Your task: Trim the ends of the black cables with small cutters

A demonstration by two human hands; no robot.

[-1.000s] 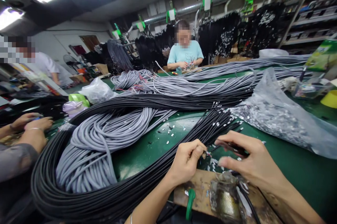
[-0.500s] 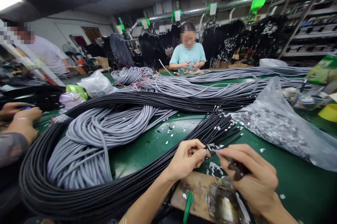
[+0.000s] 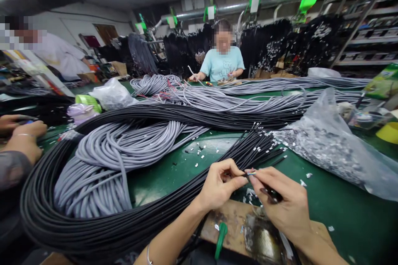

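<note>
My left hand (image 3: 221,185) pinches a black cable near its stripped end, where thin coloured wires (image 3: 252,173) come out. My right hand (image 3: 284,198) meets it there, thumb and forefinger closed at those wires. A dark-handled tool (image 3: 273,195) lies in the curled fingers of my right hand; its kind is hidden. Below both hands is a brown board (image 3: 214,224) with a shiny metal-like piece (image 3: 264,232) and a green lever (image 3: 221,238). Beside my left hand runs a thick bundle of black cables (image 3: 149,221), their white-tipped ends fanned out behind my hands.
Coils of grey cable (image 3: 124,149) lie on the green table (image 3: 155,178). A clear plastic bag (image 3: 336,144) of small pieces stands right. A co-worker's hands (image 3: 26,136) are at the left edge; another person (image 3: 222,64) sits opposite. White scraps (image 3: 199,153) dot the table.
My right hand has moved left and closed in on the wire end, turning slightly. My left hand has barely shifted. The person opposite has stretched one arm out to the side.
</note>
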